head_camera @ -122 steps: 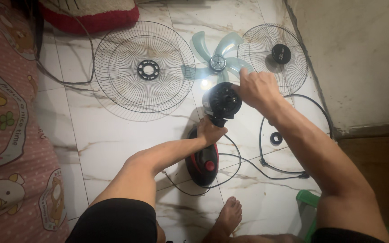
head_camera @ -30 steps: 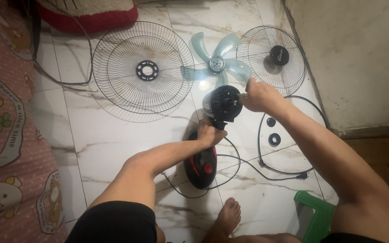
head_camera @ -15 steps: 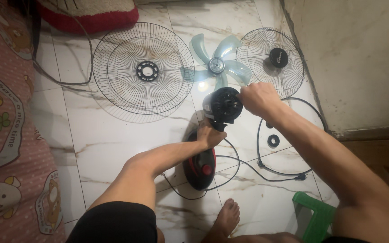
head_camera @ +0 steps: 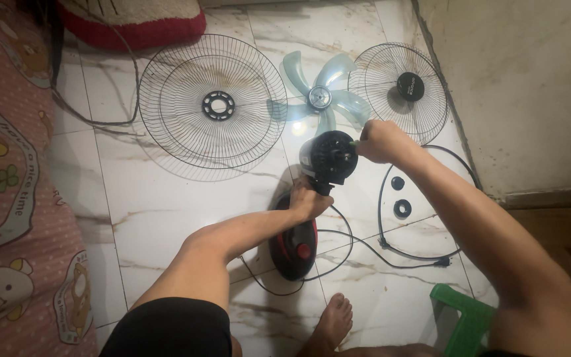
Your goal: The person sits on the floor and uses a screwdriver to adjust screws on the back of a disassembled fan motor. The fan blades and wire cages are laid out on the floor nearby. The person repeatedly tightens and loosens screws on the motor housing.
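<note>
Motor housing (head_camera: pixel 328 157) of a stripped-down stand fan, black and round, sits upright on its short neck above the red-and-black base (head_camera: pixel 293 246), near the middle of the marble floor (head_camera: pixel 166 198). It looks dense and top-heavy for its size, hard plastic over a metal core, so the steady place to take it is low on the neck, not the ribbed face.

That is where the left hand (head_camera: pixel 308 201) is, at 6 o'clock from the housing, fingers closed around the neck. The right hand (head_camera: pixel 378 141) comes in from 3 o'clock, closed on a small green-tipped tool whose tip touches the housing's edge; what kind of tool it is I cannot tell.

Outward: the pale blue blade (head_camera: pixel 322 99) lies at 12 o'clock, thin and springy, likely to crack if pressed. A large wire guard (head_camera: pixel 213 106) lies at 10 o'clock, a smaller wire guard (head_camera: pixel 401 89) at 1 o'clock, both light and easily bent. A black rim ring (head_camera: pixel 381 198) and two small round caps (head_camera: pixel 401 208) lie at 4 o'clock, and the power cord (head_camera: pixel 348 238) loops at 5 o'clock. A green stool (head_camera: pixel 464 317) stands further off.
</note>
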